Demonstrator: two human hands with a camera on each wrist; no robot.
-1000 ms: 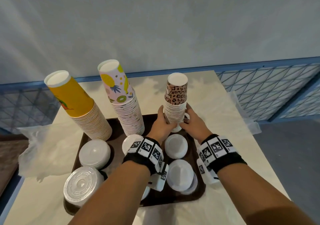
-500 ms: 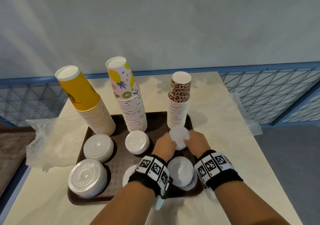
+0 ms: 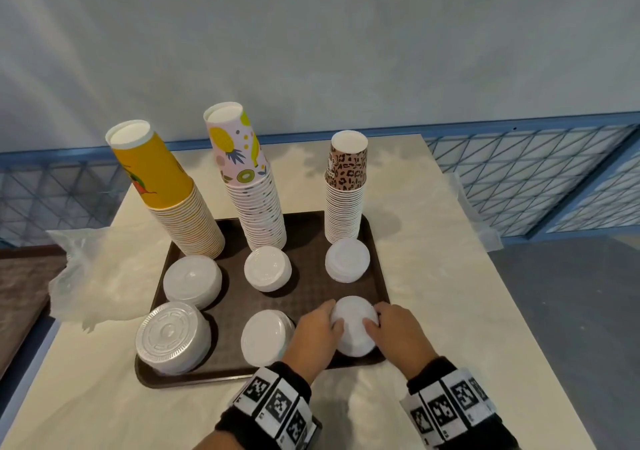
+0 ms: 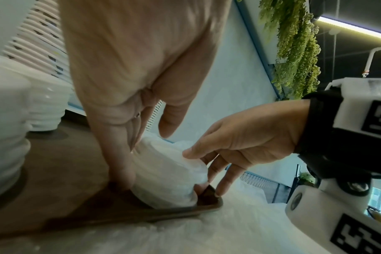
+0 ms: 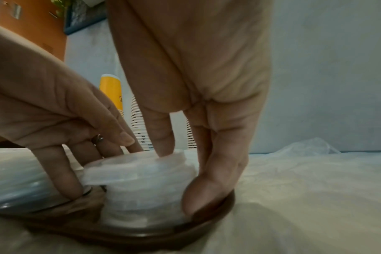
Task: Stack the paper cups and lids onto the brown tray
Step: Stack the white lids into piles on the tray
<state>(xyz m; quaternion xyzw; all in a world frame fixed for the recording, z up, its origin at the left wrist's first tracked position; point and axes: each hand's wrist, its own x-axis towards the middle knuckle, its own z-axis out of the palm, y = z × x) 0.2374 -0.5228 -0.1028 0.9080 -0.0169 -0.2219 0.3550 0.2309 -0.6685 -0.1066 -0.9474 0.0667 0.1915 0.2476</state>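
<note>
**Tray nearly full; hands squaring up the last pile of lids**

Most of the work looks done. The brown tray (image 3: 304,297) sits on the pale table (image 3: 450,276) and already carries three towers of paper cups along its far edge: a yellow stack (image 3: 166,193) at the far left, leaning left, a fruit-print stack (image 3: 249,186) in the middle, and a leopard-print stack (image 3: 346,186) at the far right. In front of them stand piles of lids: three white piles in a middle row (image 3: 192,281) (image 3: 267,268) (image 3: 347,259), and in the near row a larger silvery-grey pile (image 3: 172,342) at the left and a white pile (image 3: 265,337) in the middle.

The pile in hand (image 3: 355,326) is the white one at the tray's near right corner. The left hand (image 3: 313,337) and right hand (image 3: 398,333) flank it, fingers curled down its sides and thumbs on its top. The right wrist view shows its top lids sitting askew, overhanging the ones beneath, so I judge this step to be straightening that pile, which already rests on the tray.

Nothing of the task's own appears to lie off the tray; only crumpled clear plastic wrapping (image 3: 86,276) lies on the table to the left, with more (image 3: 478,221) at the far right edge. What remains seems to be aligning this last pile and letting go.
</note>
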